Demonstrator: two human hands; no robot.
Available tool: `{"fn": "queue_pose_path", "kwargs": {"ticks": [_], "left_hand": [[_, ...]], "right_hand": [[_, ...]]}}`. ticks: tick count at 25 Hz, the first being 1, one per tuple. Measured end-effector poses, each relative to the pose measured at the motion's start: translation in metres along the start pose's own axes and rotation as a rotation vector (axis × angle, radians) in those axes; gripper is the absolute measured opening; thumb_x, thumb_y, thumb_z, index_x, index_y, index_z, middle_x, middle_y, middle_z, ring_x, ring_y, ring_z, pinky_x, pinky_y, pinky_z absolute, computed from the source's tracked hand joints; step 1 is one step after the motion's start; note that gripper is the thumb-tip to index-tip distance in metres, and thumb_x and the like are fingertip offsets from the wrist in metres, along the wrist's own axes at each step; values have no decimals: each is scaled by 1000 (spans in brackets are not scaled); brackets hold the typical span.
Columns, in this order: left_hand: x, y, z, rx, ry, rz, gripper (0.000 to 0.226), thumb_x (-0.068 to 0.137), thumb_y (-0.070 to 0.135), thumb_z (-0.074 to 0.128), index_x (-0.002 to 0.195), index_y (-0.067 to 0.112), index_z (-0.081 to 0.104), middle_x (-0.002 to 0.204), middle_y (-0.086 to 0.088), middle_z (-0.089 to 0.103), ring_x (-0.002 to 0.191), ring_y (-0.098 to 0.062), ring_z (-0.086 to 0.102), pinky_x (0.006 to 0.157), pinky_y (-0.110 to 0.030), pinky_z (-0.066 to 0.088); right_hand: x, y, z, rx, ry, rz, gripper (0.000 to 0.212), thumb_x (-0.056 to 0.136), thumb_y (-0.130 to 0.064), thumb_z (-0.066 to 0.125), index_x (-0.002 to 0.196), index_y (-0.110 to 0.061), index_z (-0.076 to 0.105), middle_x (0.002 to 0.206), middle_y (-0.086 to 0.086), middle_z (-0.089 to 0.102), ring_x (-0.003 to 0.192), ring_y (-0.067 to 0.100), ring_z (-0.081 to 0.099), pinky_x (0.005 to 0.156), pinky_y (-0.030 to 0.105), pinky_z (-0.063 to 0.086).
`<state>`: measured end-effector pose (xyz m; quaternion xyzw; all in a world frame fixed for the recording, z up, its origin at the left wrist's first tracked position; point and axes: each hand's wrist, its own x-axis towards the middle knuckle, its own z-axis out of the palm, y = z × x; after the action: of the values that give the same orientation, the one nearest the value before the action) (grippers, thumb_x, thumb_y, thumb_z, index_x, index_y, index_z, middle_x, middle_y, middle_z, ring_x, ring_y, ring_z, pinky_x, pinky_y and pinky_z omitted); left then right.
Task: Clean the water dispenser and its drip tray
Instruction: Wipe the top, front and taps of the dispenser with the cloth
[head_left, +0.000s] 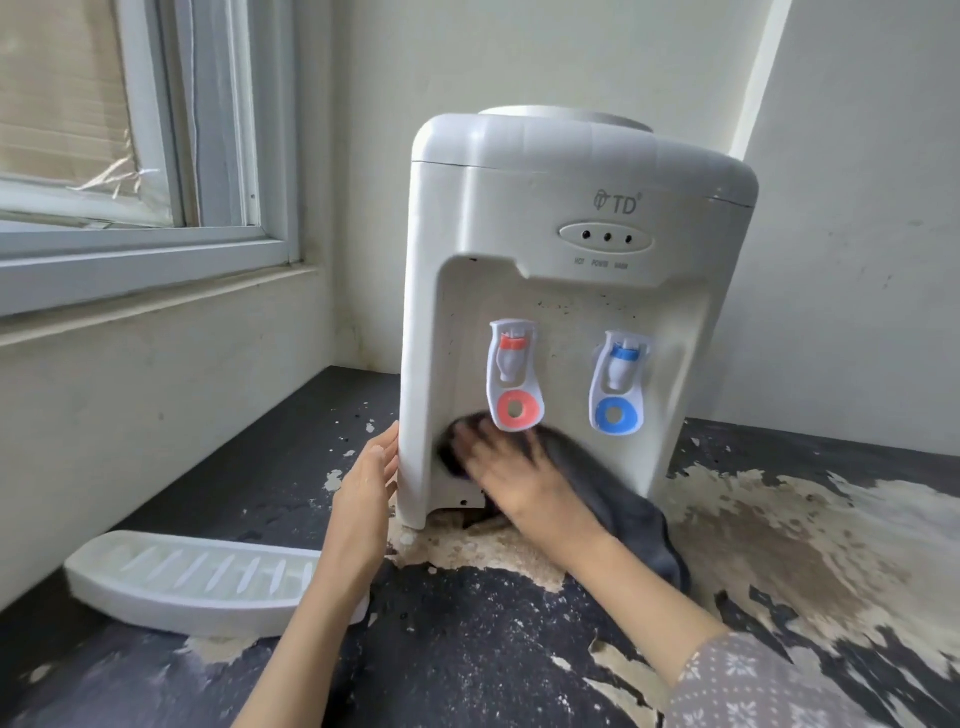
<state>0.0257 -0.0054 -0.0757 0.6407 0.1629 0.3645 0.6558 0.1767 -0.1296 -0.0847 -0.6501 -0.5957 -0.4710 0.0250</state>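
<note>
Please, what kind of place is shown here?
Probably a corner of a home or small office: a white plastic tabletop water dispenser stands on a dark counter with peeling surface, beside a grey-framed window and plain walls.
</note>
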Motion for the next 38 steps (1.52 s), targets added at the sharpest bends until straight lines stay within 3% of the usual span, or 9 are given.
{"fn": "queue_pose_path", "kwargs": {"ticks": [2,6,12,16,20,25,29,34,38], "left_hand": [[-1,2,-1,-41,-12,-9,49,93,50,24,130,31,51,131,9,56,119,-7,52,91,-20,38],[3,6,-1,-181,61,-72,60,100,47,9,132,18,51,129,0,57,119,-15,52,95,-25,37],[5,10,-5,-368,362,-40,57,101,47,12,132,15,48,136,-3,50,125,-15,44,105,-31,31],[4,9,-6,-346,371,-24,51,102,44,14,125,18,51,132,-3,53,125,-16,46,105,-31,33],[5,8,-7,-298,356,-10,49,102,43,14,124,19,51,131,-3,54,125,-17,46,106,-32,33],[1,8,-5,-251,325,0,47,102,43,14,121,22,52,132,-1,54,126,-16,45,111,-36,31],[-1,10,-3,-165,265,29,45,102,44,18,122,23,52,131,4,53,127,-13,44,111,-36,30],[-15,12,5,167,234,321,22,98,22,42,112,27,58,116,13,56,109,2,51,86,-8,38],[-25,16,14,322,150,577,29,88,19,42,110,31,58,109,24,55,104,-2,53,83,-20,46]], "right_hand": [[-4,-7,-2,101,17,-94,48,87,1,45,134,-9,49,143,6,45,135,22,37,109,44,34],[20,-23,-21,307,218,68,39,102,-1,31,141,-4,32,145,11,39,139,26,29,109,42,36],[82,-29,-24,136,241,131,51,80,-5,45,130,-4,51,141,9,47,141,19,21,118,43,0],[58,-33,-8,-64,37,-252,44,78,-26,41,112,-10,65,124,4,61,136,21,30,115,52,4],[44,-30,6,-69,43,-429,28,92,-11,44,104,-15,69,114,-3,66,132,17,41,116,51,11],[27,-10,-1,-23,22,-591,34,94,-8,44,110,-25,69,125,-12,61,131,11,42,113,46,23],[1,-6,-27,48,171,-362,24,96,-9,51,93,-20,72,107,-10,69,120,14,54,99,43,39],[-26,0,-74,111,291,-56,30,95,-13,49,125,-18,53,129,-7,56,124,11,45,94,35,34],[-6,9,-76,123,310,444,50,83,3,49,131,-12,43,135,2,46,128,18,37,100,33,28]]}}
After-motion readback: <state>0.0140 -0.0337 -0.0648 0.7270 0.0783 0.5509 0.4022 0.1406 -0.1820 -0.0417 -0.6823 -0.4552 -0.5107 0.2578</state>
